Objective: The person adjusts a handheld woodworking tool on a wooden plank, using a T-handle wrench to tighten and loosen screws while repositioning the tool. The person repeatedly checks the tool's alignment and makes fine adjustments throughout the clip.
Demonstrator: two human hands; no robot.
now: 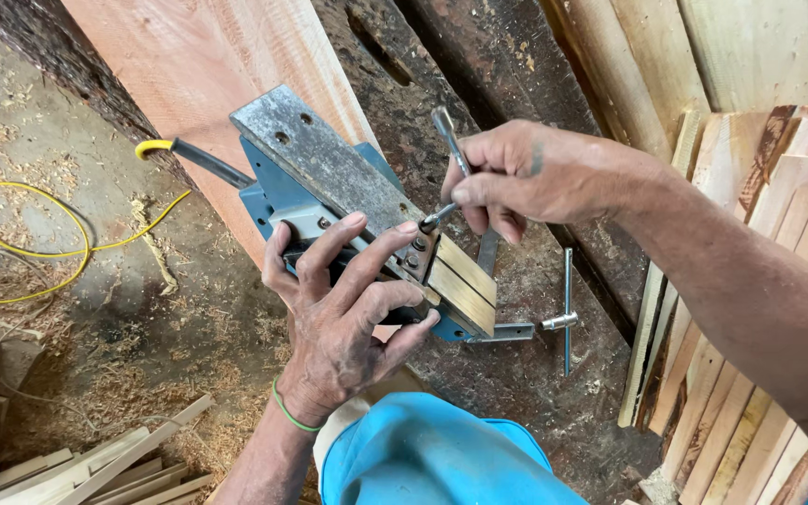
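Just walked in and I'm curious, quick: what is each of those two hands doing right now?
Left hand: closed around the blue power planer, steadying it.
Right hand: closed on a metal socket wrench, its tip at a bolt on the planer.

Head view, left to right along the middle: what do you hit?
Yellow cable → left hand on the blue power planer → right hand holding a socket wrench → T-handle wrench → stack of wood slats.
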